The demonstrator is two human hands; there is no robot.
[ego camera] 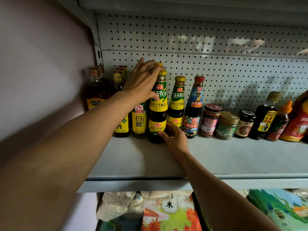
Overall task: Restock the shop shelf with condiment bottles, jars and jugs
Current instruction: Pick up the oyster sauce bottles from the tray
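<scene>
Both hands on one oyster sauce bottle (pixel 157 112), upright on the grey shelf (pixel 216 157) in front of the pegboard back (pixel 216 72). Left hand (pixel 141 84) wrapped round the neck and upper label, grip clamped on it just under the yellow cap. Right hand (pixel 173 137) at the base, thumb and fingers closed against the lower label. Touching on the left, a white vinegar bottle (pixel 139 120); just beside on the right, a second oyster sauce bottle (pixel 177 104), then a red-capped sauce bottle (pixel 194 107). Further right, three small jars (pixel 227 125) in a row. Below the shelf, rice bags (pixel 168 212).
</scene>
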